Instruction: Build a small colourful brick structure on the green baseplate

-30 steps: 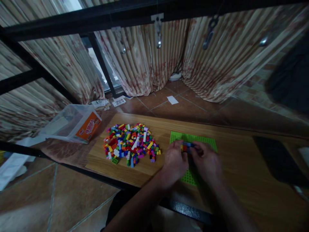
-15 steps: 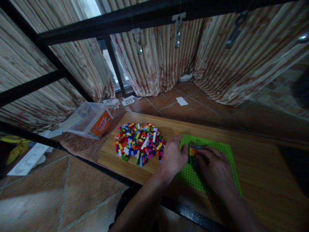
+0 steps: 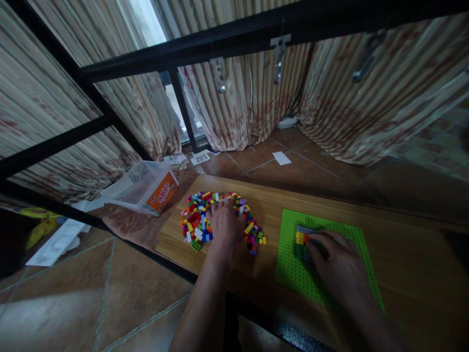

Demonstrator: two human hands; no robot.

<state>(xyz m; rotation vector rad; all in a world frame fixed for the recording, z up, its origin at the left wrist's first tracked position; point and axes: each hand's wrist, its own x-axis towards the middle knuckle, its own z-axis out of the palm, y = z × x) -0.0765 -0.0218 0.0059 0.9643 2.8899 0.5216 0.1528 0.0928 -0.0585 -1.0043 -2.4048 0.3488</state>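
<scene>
A heap of mixed coloured toy bricks lies on the wooden tabletop. Over its middle is my left hand, fingers reaching down among the bricks, with no held brick visible. To the right, a green studded baseplate lies flat. A small block of joined bricks, with yellow, orange, green and grey-blue showing, sits on it. My right hand is closed at the right side of this block, thumb and fingers against it; the hand hides part of the block and plate.
A clear plastic box with an orange label stands beyond the table's left end. The wooden table has a dark metal frame edge. White papers lie on the tiled floor, and striped curtains hang behind black bars.
My left hand has moved left from the baseplate's edge onto the brick heap. My right hand stays at the brick block. The camera view has shifted slightly.
</scene>
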